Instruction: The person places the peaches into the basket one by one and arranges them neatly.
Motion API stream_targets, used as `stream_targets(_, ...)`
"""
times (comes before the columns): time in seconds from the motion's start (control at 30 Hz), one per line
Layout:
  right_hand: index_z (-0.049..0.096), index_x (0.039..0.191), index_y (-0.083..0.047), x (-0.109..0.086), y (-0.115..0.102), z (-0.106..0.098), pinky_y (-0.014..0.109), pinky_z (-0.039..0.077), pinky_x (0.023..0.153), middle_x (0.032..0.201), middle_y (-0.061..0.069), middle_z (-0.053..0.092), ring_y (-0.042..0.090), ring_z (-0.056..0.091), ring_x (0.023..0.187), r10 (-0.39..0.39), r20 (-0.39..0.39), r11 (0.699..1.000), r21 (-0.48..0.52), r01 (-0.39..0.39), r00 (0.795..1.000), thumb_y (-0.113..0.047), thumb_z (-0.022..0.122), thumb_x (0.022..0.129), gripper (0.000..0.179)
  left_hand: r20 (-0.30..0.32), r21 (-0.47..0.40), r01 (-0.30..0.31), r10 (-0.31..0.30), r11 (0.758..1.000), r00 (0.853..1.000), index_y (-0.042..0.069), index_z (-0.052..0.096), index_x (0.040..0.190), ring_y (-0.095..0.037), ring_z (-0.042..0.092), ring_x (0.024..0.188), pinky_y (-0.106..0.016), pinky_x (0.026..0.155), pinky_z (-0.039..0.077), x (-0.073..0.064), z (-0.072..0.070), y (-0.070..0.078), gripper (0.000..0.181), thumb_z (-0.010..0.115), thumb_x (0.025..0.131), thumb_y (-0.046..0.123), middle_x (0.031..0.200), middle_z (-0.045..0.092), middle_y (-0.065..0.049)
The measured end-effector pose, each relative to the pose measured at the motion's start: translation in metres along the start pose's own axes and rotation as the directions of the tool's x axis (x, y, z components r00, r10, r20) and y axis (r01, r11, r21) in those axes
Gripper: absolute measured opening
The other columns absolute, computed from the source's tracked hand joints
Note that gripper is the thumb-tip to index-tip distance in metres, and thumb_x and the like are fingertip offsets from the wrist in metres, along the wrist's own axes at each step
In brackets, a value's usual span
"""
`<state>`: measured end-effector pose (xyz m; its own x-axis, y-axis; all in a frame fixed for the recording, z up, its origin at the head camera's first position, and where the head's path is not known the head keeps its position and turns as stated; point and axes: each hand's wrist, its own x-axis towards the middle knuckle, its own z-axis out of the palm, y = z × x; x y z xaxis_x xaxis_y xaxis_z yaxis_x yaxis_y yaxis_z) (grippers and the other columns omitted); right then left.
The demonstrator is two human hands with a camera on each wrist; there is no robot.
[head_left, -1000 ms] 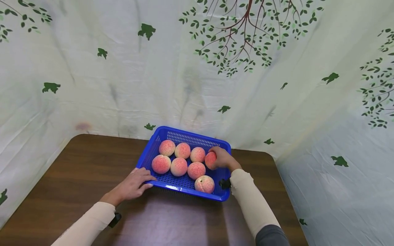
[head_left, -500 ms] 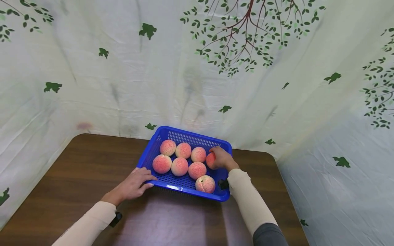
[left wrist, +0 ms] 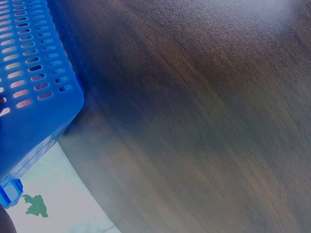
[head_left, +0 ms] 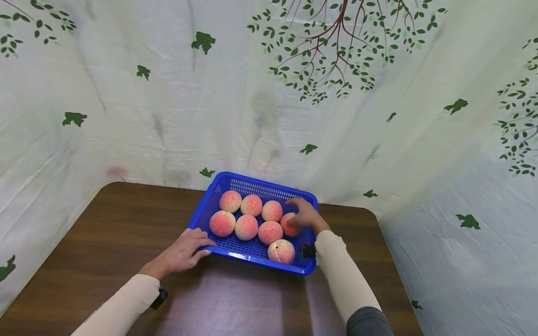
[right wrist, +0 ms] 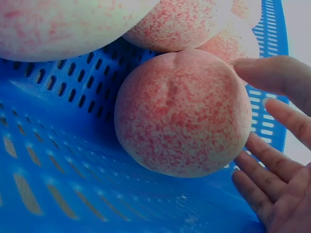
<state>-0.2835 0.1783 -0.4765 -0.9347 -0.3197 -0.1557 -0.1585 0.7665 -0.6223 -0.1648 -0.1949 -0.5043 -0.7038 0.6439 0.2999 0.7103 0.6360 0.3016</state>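
Note:
In the head view, a blue plastic basket (head_left: 252, 258) holds several pink-and-cream peaches (head_left: 246, 227). My left hand (head_left: 185, 252) grips the basket's near-left corner, fingers over the rim and thumb at the front side. Inside the basket's right end, my right hand (head_left: 306, 215) is spread around the rightmost peach (head_left: 290, 225), which sits beside the others. The right wrist view shows that peach (right wrist: 182, 114) large on the basket floor, with loose fingers (right wrist: 265, 177) and a fingertip close at its far side. In the left wrist view, the basket's slotted wall (left wrist: 39, 111) shows, the hand mostly cut off.
The basket stands on a dark brown wooden table (head_left: 126, 224), near its back edge. Behind and beside it hangs a pale curtain (head_left: 168, 116) printed with leaves and branches. One peach (head_left: 281, 251) lies alone at the basket's near side.
My right hand's fingers have loosened and lifted away from the rightmost peach, which now sits lower in the basket. My left hand has stayed at the corner.

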Motion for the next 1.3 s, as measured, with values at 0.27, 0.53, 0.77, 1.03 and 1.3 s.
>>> stream_targets(0.27,0.056,0.129,-0.003,-0.002,0.001,0.000,0.051,0.036,0.103,0.135,0.018,0.053,0.036,0.045,0.128,0.026,-0.018,0.998,0.061,-0.025,1.000,-0.011,0.074,0.082,0.051,0.031,-0.001,0.026,-0.026,1.000,0.999,0.013,0.071,0.103,-0.015,0.049,0.087,-0.038,0.079,0.037,0.001,0.000,0.003,0.016,0.066,0.089,0.018,0.093,0.061,0.004)
stream_targets(0.53,0.057,0.128,-0.003,-0.005,0.004,0.000,0.051,0.038,0.101,0.134,0.018,0.053,0.037,0.045,0.128,0.012,-0.059,0.996,0.093,-0.007,0.998,-0.014,0.074,0.083,0.050,0.041,-0.001,0.035,-0.034,0.999,0.999,0.013,0.071,0.104,-0.015,0.050,0.088,-0.039,0.081,0.038,0.000,0.000,0.006,0.016,0.066,0.090,0.018,0.094,0.061,0.003)
stream_targets(0.77,0.056,0.128,-0.003,-0.011,0.010,-0.004,0.053,0.038,0.101,0.135,0.018,0.051,0.038,0.045,0.127,0.000,-0.106,0.986,0.166,0.017,0.994,-0.009,0.070,0.084,0.047,0.022,0.002,0.006,-0.006,1.000,1.000,0.012,0.070,0.103,-0.016,0.050,0.088,-0.039,0.080,0.038,0.004,0.002,0.007,0.015,0.064,0.091,0.017,0.094,0.061,0.003)
stream_targets(1.03,0.053,0.131,0.001,-0.021,0.009,-0.010,0.055,0.034,0.103,0.137,0.022,0.049,0.044,0.042,0.128,-0.033,-0.098,0.980,0.193,0.051,0.995,-0.009,0.069,0.086,0.049,-0.004,0.021,-0.024,0.024,0.999,1.000,0.011,0.069,0.102,-0.018,0.052,0.089,-0.040,0.081,0.039,0.005,0.001,0.007,0.015,0.067,0.088,0.013,0.094,0.061,0.002)
stream_targets(1.3,0.051,0.135,-0.007,-0.041,-0.001,-0.019,0.059,0.035,0.101,0.143,0.019,0.044,0.044,0.041,0.130,0.028,-0.117,0.986,0.165,-0.008,0.993,-0.015,0.068,0.087,0.051,0.056,0.006,0.018,-0.019,1.000,0.998,0.009,0.068,0.111,-0.023,0.055,0.101,-0.047,0.089,0.040,0.002,-0.010,0.011,0.021,0.064,0.091,0.015,0.105,0.065,-0.003)
